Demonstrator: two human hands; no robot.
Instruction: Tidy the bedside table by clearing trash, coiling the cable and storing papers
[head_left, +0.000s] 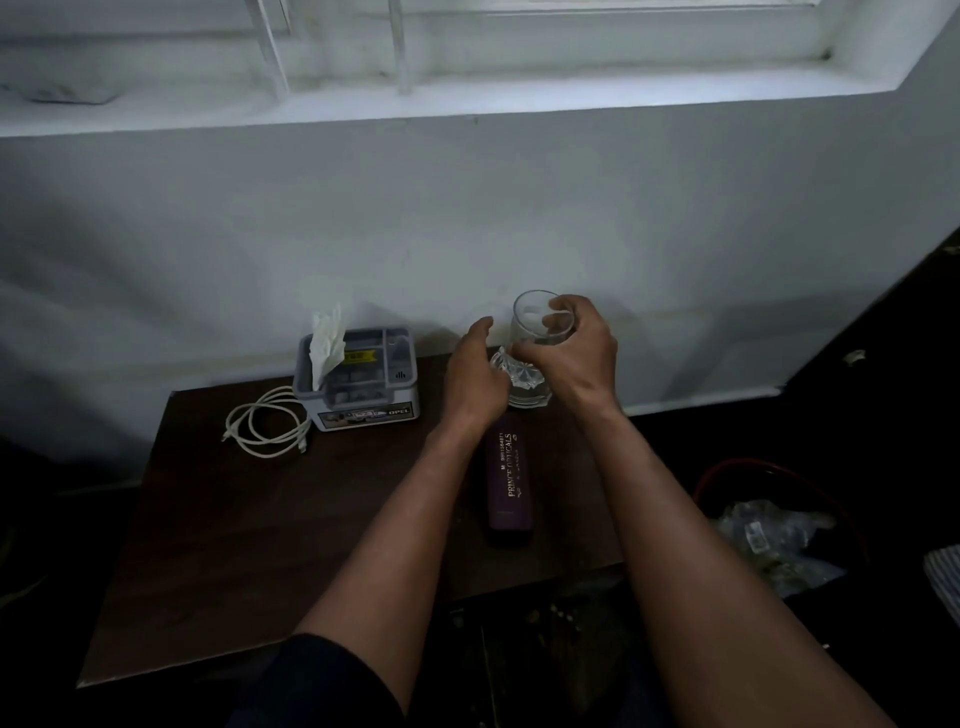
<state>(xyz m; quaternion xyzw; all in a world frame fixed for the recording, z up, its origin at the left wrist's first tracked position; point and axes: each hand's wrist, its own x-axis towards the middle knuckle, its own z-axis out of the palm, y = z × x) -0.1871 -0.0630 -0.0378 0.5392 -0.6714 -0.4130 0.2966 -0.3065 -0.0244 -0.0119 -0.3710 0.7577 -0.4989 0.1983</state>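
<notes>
Up by the wall, right hand (569, 358) gripping clear glass (535, 332), left hand (475, 376) loosely open beside, coiled cable (265, 423) well left.

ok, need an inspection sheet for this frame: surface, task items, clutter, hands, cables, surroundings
Surface: dark wooden bedside table, mostly bare.
Job's things: white paper upright in grey organiser box; no loose trash seen on the table.
Clutter: purple spectacle case; clear drinking glass at rear.
Hands: right hand grips the glass; left hand beside it, contact unclear.
Cables: white cable loosely coiled left of box.
Surroundings: white wall, window sill above; bin of plastic waste at right.
</notes>
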